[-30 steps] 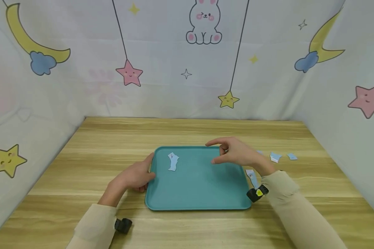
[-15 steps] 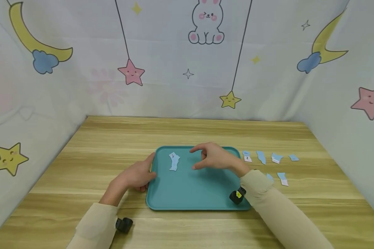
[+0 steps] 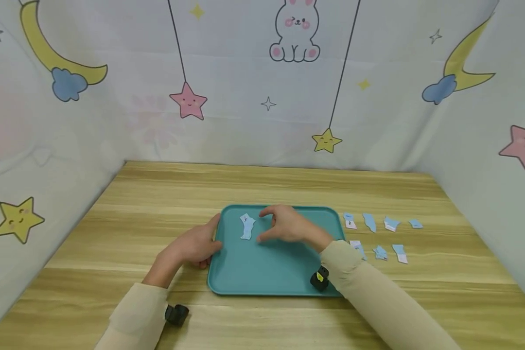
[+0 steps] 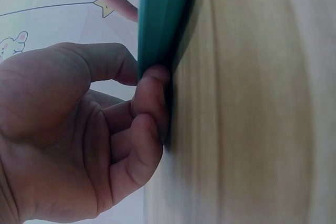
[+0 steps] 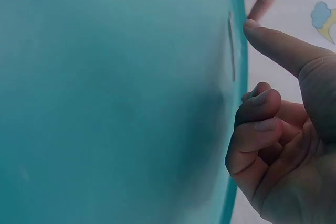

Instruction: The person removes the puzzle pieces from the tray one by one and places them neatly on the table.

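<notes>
A teal tray (image 3: 271,272) lies on the wooden table, and one torn pale-blue paper piece (image 3: 247,226) rests in its upper left part. At the tray's left edge is my left hand (image 3: 192,245); in the left wrist view its thumb meets the rim while curled fingers (image 4: 149,95) sit against the side and underneath. Over the tray, just right of the paper piece, hovers my right hand (image 3: 286,224). Its thumb and index finger are spread apart with nothing between them, and the other fingers (image 5: 257,135) are curled. From the right wrist, the paper appears edge-on as a thin strip (image 5: 232,48).
Right of the tray, several more torn pieces lie in two rows, among them a narrow blue piece (image 3: 369,222) at the back and a blue-and-white piece (image 3: 400,253) in front. A printed curtain (image 3: 245,131) stands behind the wooden table (image 3: 192,182).
My right hand has moved left across the tray towards the paper piece, uncovering the pieces at the right. The left hand has stayed at the tray's edge.
</notes>
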A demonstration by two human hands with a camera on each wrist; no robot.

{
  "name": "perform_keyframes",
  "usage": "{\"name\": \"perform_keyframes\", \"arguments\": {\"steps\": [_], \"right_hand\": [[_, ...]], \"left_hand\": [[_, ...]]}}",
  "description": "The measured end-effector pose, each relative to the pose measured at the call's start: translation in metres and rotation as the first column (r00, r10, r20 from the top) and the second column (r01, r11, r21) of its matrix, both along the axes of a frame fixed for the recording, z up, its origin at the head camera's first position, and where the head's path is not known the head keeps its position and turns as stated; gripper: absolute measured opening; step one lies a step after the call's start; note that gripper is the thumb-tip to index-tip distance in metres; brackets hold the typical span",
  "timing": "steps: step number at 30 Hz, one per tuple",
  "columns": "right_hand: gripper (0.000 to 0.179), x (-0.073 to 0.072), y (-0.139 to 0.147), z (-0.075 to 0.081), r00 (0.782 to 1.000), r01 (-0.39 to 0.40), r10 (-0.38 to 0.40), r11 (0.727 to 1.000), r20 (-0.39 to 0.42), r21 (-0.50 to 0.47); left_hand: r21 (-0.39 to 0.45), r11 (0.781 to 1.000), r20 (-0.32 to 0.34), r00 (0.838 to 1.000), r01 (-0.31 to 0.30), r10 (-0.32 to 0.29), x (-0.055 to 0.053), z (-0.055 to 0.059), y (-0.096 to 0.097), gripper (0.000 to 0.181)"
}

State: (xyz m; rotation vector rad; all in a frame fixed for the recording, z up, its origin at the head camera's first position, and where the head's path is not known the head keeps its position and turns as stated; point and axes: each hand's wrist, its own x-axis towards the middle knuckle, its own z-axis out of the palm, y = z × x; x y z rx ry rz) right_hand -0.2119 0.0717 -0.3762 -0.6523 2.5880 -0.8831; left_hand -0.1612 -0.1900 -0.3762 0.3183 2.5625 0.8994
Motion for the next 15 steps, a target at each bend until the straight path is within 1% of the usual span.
{"name": "perform_keyframes", "arguments": {"steps": [5,9,15], "right_hand": [[0.069,0.001,-0.009,-0.006,1.000,0.024,-0.023,0.999,-0.017,0.042],[0.070,0.000,-0.014,-0.009,0.998,0.048,-0.047,0.998,-0.038,0.042],[0.067,-0.002,-0.020,-0.011,0.997,0.052,-0.049,0.997,-0.063,0.055]], "left_hand": [[0.000,1.000,0.003,1.000,0.005,-0.005,-0.001,-0.001,0.000,0.082],[-0.003,1.000,0.007,1.000,0.004,-0.004,-0.001,-0.001,0.000,0.082],[0.001,1.000,0.004,1.000,0.008,-0.008,-0.001,0.001,0.000,0.082]]}}
